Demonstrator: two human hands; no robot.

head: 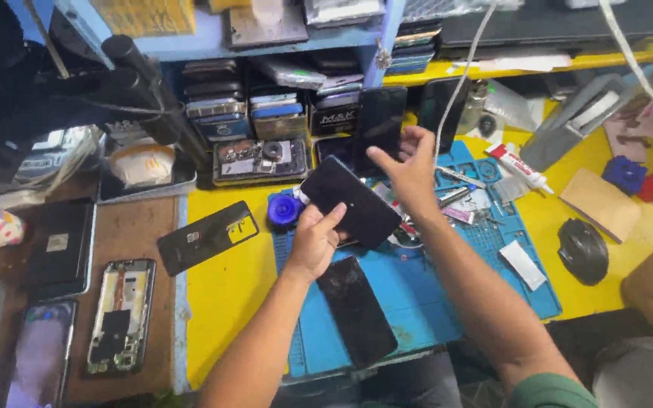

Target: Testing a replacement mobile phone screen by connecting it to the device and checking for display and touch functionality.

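Cluttered yellow bench (221, 295), left hand (313, 245) pinching glossy black phone screen (351, 201), right hand (410, 170) spread

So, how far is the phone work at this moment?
Done: an opened phone with its back off lies left, and a loose back cover on the yellow table.
In hand: the left hand holds a black screen panel; the right hand is raised beside it.
Left: another dark panel waits on the blue mat.

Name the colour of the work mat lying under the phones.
The work mat is blue, lying on a yellow table; the head view shows it plainly.
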